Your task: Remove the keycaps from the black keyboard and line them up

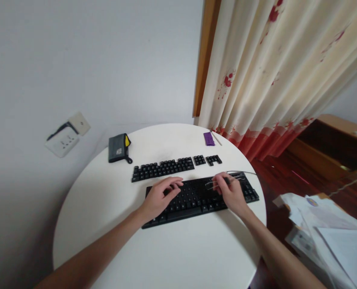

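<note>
A black keyboard [181, 214] lies on the round white table, some of its upper keys gone from their places. My right hand [231, 192] is closed around a wire keycap puller [227, 180], whose thin metal loops stick out on both sides of the fingers. At the puller's left tip there is a small dark shape, perhaps a keycap, over the keyboard. Resting above the keyboard's left part, my left hand [160, 194] has curved fingers, apart and holding nothing. Behind the keyboard, loose black keycaps [163, 168] are set out in rows, with smaller groups to their right.
A dark grey pouch [117, 148] with a yellow inside stands at the table's back left. Near the back right edge lie a purple cloth [209, 139] and a thin stick-like tool [217, 138]. A cable [244, 172] runs off the right edge. Papers [331, 233] lie beyond.
</note>
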### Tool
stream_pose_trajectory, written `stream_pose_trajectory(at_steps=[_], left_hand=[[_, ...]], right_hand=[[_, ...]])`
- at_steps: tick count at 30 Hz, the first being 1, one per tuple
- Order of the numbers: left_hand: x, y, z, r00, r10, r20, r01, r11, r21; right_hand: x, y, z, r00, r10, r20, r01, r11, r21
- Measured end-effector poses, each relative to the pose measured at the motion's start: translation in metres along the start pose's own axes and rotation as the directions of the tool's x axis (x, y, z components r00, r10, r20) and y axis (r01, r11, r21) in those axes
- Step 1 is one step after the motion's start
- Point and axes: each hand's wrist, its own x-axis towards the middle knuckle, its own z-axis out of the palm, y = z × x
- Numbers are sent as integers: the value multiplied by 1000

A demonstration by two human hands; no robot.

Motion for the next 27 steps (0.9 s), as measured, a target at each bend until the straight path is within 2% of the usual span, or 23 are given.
stream_pose_trajectory(at_steps=[5, 8, 12, 17, 22, 27], left_hand=[[0, -1, 4, 996, -74, 51, 83, 979, -186], [1, 0, 2, 992, -114, 55, 125, 954, -271], [1, 2, 0, 989, -137, 59, 149, 933, -329], [1, -1, 5, 992, -126, -8, 121, 965, -233], [1, -2, 6, 998, 23, -66, -28, 997, -75], [1, 0, 4, 989, 141, -53, -137, 988, 73]], right_hand=[[3, -14, 56, 988, -78, 135, 62, 991, 117], [3, -17, 73, 982, -101, 162, 78, 987, 140], [-2, -14, 82, 990, -46, 131, 27, 989, 146], [-9, -5, 88, 989, 31, 146, -62, 975, 214], [-12, 0, 91, 992, 74, 102, -95, 971, 221], [-12, -1, 90, 998, 54, 39, -59, 987, 151]])
